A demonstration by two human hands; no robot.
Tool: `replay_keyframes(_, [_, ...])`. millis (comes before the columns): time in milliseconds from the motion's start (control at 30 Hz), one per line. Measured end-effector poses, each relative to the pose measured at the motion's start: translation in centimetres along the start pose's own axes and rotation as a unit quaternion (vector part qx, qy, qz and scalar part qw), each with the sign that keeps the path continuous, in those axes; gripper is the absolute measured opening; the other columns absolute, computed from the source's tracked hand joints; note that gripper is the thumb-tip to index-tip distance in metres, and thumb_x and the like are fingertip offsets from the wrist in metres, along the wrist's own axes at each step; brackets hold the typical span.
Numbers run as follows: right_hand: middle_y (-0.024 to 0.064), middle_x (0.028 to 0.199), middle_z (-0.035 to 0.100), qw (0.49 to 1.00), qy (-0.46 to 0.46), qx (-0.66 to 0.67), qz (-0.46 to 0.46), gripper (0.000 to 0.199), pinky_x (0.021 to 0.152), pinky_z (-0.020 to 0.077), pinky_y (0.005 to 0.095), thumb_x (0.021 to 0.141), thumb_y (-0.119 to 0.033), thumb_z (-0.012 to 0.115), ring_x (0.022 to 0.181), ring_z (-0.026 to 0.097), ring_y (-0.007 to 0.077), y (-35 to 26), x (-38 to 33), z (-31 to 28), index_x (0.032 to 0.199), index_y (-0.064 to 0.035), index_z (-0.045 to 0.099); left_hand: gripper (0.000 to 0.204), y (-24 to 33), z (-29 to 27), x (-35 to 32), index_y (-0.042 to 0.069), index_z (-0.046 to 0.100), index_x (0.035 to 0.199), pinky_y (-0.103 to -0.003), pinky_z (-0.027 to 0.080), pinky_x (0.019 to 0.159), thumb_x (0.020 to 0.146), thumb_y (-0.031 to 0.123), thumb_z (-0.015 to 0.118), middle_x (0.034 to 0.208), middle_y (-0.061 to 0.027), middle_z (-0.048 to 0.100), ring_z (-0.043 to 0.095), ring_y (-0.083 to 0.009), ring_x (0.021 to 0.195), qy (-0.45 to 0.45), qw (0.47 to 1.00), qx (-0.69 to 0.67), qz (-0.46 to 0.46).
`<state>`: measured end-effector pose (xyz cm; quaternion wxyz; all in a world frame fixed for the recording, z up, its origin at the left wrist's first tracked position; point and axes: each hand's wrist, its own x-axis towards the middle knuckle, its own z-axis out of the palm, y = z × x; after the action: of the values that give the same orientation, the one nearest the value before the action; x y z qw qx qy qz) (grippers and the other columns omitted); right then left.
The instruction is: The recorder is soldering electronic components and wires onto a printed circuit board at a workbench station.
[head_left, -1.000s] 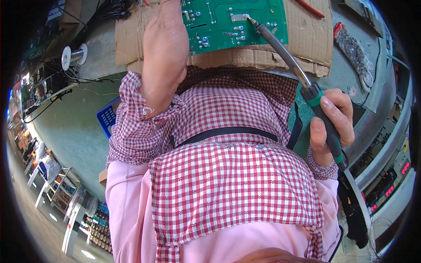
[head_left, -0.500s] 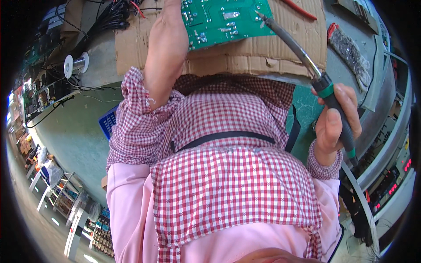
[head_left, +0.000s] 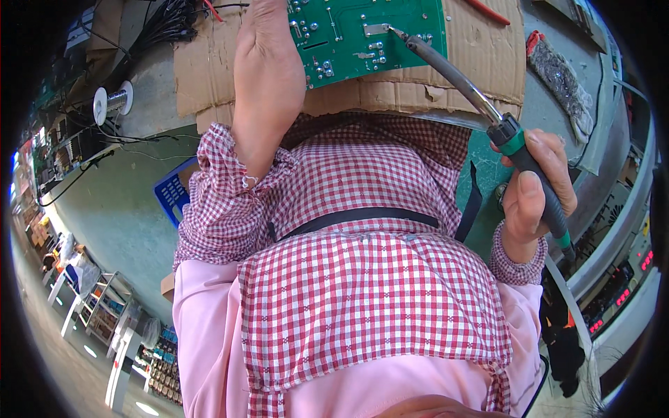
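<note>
Grey worktop [head_left: 157, 90], cardboard sheet [head_left: 488, 63] atop; rack [head_left: 103, 299] in room at left. One wire spool [head_left: 111, 104], one red-ended grey bundle [head_left: 561, 87], one green circuit board [head_left: 348, 45] over cardboard, one soldering iron [head_left: 453, 74], tip at board. Right grip [head_left: 538, 191] closed round iron; left grip [head_left: 268, 38] beside board, hold cannot be told.

The picture's top edge cuts off the left hand [head_left: 268, 45] and green circuit board [head_left: 348, 54], perhaps hiding fingertips.

Grey bench [head_left: 155, 94], flattened cardboard [head_left: 481, 63] on it, wire spool [head_left: 113, 103], grey red-cuffed glove [head_left: 562, 87]
</note>
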<state>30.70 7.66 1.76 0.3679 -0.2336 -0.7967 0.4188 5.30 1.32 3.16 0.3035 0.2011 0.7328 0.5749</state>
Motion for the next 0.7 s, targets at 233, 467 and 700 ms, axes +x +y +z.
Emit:
replay_keyframes(233, [0.0226,0.097,0.057,0.999,-0.016,-0.004,0.030,0.038,0.061,0.0483,0.0278,0.081,-0.018,0.054,0.071,0.059,0.0247,-1.7,1.7,-0.7,0.106,0.0100,0.059,0.056,0.2,0.1,-0.3,-0.003,0.049,0.118,-0.024,0.042,0.085,0.100,0.044,0.026,0.107,-0.0098,0.056,0.052,-0.0144,0.094,-0.008,0.999,0.021,0.035])
replay_keyframes(467, [0.0223,0.098,0.062,0.988,-0.026,-0.103,0.112,0.036,0.061,0.0474,0.0238,0.086,-0.017,0.049,0.068,0.062,0.0209,-5.6,5.8,-1.8,0.107,0.0102,0.060,0.055,0.1,0.2,-0.3,-0.004,0.051,0.116,-0.024,0.041,0.086,0.100,0.043,0.027,0.105,-0.0106,0.057,0.052,-0.0141,0.093,0.005,0.996,0.010,0.086])
replay_keyframes(700, [0.0184,0.092,0.064,0.977,-0.027,-0.192,0.088,0.040,0.057,0.0473,0.0196,0.094,-0.020,0.037,0.066,0.064,0.0160,-9.2,7.9,-2.5,0.107,0.0095,0.060,0.056,-2.0,-3.6,2.6,-0.007,0.056,0.112,-0.026,0.044,0.083,0.100,0.041,0.029,0.099,-0.0128,0.063,0.059,-0.0174,0.089,-0.357,0.845,-0.395,0.044])
